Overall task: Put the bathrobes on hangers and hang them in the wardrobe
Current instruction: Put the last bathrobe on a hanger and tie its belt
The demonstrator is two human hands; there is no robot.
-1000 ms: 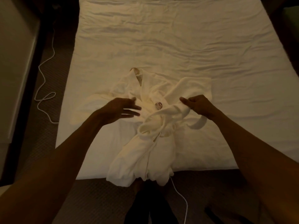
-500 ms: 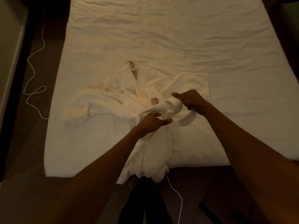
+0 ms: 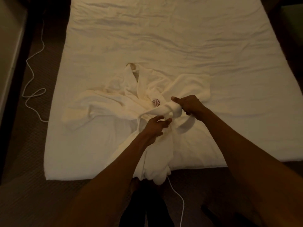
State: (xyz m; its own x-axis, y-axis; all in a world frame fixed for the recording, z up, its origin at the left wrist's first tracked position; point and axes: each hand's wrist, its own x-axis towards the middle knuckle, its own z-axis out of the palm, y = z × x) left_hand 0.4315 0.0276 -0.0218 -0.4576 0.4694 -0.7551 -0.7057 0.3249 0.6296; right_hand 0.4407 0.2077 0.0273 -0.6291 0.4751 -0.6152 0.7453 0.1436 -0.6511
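A white bathrobe (image 3: 118,102) lies spread on the bed (image 3: 164,38), its hem hanging over the near edge. A dark red emblem (image 3: 156,102) marks its chest. A wooden hanger tip (image 3: 131,65) pokes out at the collar. The robe's belt (image 3: 167,110) runs across the waist. My right hand (image 3: 190,104) grips the belt just right of the emblem. My left hand (image 3: 155,126) pinches the belt below and left of the right hand.
A white cable (image 3: 32,82) snakes over the dark carpet left of the bed. Another white cable (image 3: 178,199) runs down from under the robe's hem between my arms. A pale wall or door (image 3: 9,46) stands at far left. Dark furniture sits at top right.
My left hand left the robe's chest and moved right and down onto the belt at the waist. The right hand kept its grip on the belt.
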